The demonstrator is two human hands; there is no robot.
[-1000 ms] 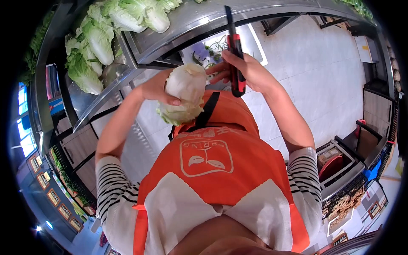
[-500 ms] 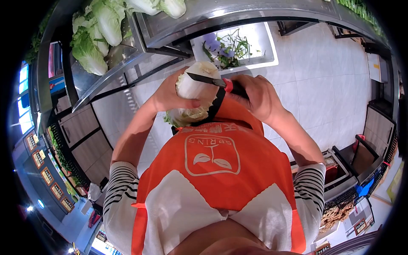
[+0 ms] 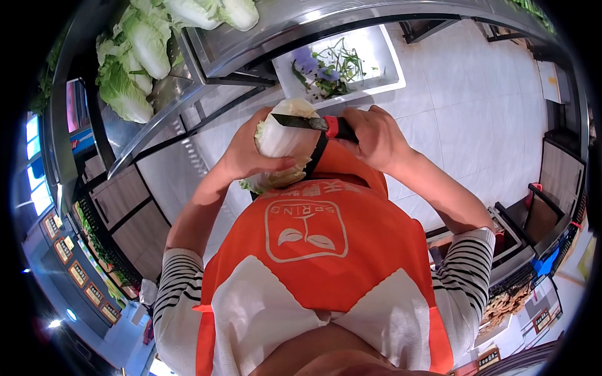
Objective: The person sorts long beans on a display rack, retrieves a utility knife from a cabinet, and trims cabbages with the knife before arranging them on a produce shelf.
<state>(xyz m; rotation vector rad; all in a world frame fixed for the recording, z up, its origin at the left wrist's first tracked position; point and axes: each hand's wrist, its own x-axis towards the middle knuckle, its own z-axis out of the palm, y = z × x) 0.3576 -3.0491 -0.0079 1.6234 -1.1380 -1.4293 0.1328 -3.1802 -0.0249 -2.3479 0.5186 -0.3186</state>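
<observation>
A pale napa cabbage [image 3: 285,141] is in my left hand [image 3: 248,147], its leafy green end down by the orange apron [image 3: 364,232] and its white base up. The left thumb lies across its front. My right hand [image 3: 379,138] is wrapped round the black and red handle of a knife [image 3: 300,122]. The dark blade lies across the cabbage near the base, pointing left. Whether the edge has entered the cabbage I cannot tell.
Several napa cabbages [image 3: 147,47] lie on the metal counter [image 3: 288,37] at the upper left. Below its edge, a white bin [image 3: 392,72] on the tiled floor holds green scraps and purple pieces. Shelving stands on both sides.
The knife has swung from upright, apart from the cabbage, down across its base. My right hand has closed round the handle. In the last half second the hands have shifted only slightly.
</observation>
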